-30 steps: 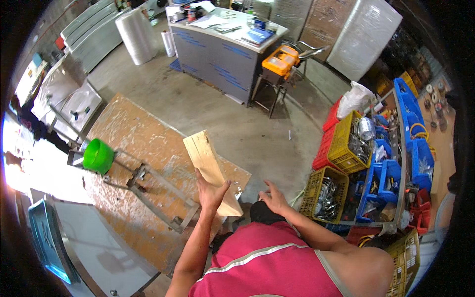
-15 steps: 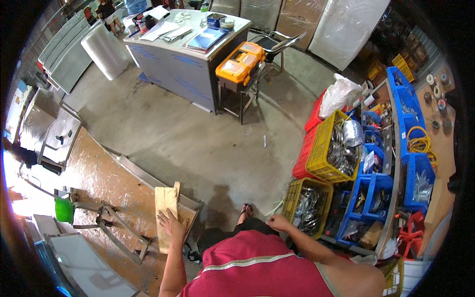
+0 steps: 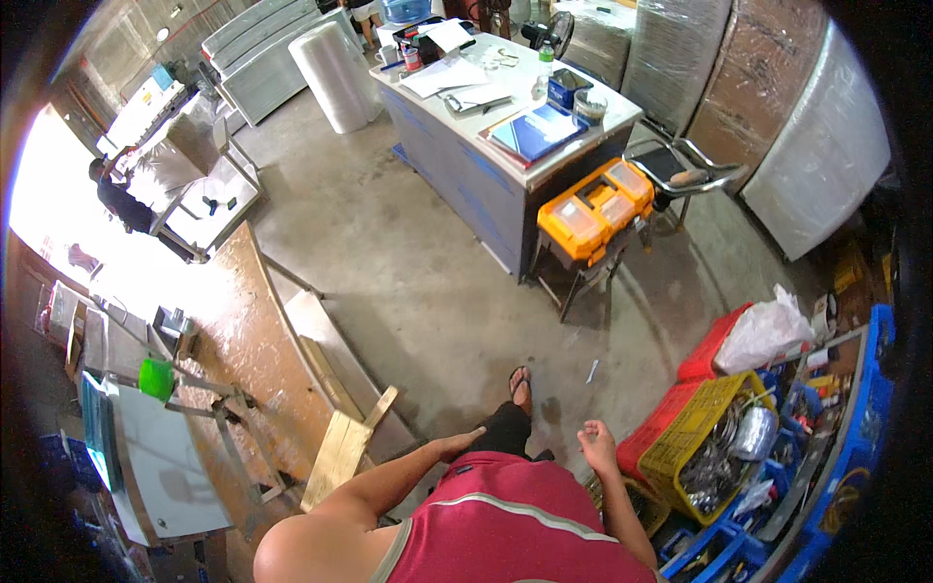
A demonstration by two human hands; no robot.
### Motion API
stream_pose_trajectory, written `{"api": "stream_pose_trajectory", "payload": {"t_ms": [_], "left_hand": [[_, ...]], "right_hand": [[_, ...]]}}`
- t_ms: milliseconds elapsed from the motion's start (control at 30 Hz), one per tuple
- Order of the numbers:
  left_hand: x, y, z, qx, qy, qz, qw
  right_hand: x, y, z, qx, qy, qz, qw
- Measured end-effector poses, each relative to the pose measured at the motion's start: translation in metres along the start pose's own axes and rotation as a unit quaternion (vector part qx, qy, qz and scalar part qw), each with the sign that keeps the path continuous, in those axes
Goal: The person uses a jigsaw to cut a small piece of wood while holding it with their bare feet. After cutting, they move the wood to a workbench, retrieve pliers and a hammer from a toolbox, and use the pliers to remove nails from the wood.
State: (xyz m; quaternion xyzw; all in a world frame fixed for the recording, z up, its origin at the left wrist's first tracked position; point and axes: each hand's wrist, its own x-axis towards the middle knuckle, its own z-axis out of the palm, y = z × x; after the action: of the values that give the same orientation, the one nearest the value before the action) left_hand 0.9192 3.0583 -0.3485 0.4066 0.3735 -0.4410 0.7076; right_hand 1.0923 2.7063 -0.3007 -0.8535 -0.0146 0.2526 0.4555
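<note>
My left hand hangs low beside my dark shorts, its fingers stretched out and holding nothing. A light wooden board lies on the brown workbench just beyond my left forearm; the hand is apart from it. My right hand is held out at my right side, fingers loosely bent and nothing visible in it. Closest to that hand are a red crate and a yellow crate filled with shiny metal parts.
Ahead stands a desk with papers and a blue folder. An orange toolbox rests on a stand beside it, near a chair. Blue parts bins line the right. Another person is at the far left.
My left hand has left the wooden board and dropped to my side. The right hand has moved outward from my shorts. My view has turned left, and I have stepped forward.
</note>
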Motion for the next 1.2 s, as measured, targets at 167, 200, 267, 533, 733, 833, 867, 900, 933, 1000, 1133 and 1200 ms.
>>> {"api": "stream_pose_trajectory", "payload": {"t_ms": [167, 200, 267, 533, 733, 833, 867, 900, 933, 1000, 1133, 1200], "left_hand": [[0.020, 0.218, 0.002, 0.530, 0.179, 0.208, 0.802], [0.019, 0.260, 0.013, 0.520, 0.227, 0.263, 0.781], [0.014, 0.344, 0.037, 0.357, 0.288, 0.216, 0.862], [0.041, 0.528, 0.152, 0.417, 0.257, 0.409, 0.770], [0.120, 0.523, 0.175, 0.334, 0.275, 0.311, 0.846], [0.142, 0.504, 0.191, 0.278, 0.349, 0.211, 0.870], [0.146, 0.501, 0.197, 0.286, 0.357, 0.187, 0.869], [0.148, 0.500, 0.202, 0.261, 0.378, 0.198, 0.866], [0.149, 0.500, 0.207, 0.237, 0.384, 0.193, 0.871], [0.150, 0.506, 0.218, 0.216, 0.397, 0.194, 0.871], [0.149, 0.531, 0.224, 0.178, 0.366, 0.178, 0.896], [0.151, 0.542, 0.227, 0.161, 0.331, 0.151, 0.917]], "right_hand": [[0.101, -0.028, -0.068, 0.081, -0.028, 0.158, 0.984], [0.123, -0.039, -0.087, 0.079, -0.014, 0.100, 0.992], [0.166, -0.064, -0.122, 0.080, -0.022, 0.057, 0.995], [0.405, -0.121, -0.203, 0.305, -0.051, 0.197, 0.930], [0.592, -0.145, -0.191, 0.320, -0.137, 0.314, 0.883], [0.641, -0.181, -0.188, 0.395, -0.170, 0.321, 0.844], [0.654, -0.195, -0.187, 0.417, -0.183, 0.345, 0.821], [0.662, -0.206, -0.185, 0.430, -0.158, 0.390, 0.799], [0.667, -0.215, -0.185, 0.442, -0.135, 0.435, 0.773], [0.671, -0.227, -0.185, 0.476, -0.223, 0.399, 0.752], [0.655, -0.238, -0.186, 0.457, -0.201, 0.397, 0.770], [0.644, -0.249, -0.193, 0.480, -0.167, 0.416, 0.754]]}}
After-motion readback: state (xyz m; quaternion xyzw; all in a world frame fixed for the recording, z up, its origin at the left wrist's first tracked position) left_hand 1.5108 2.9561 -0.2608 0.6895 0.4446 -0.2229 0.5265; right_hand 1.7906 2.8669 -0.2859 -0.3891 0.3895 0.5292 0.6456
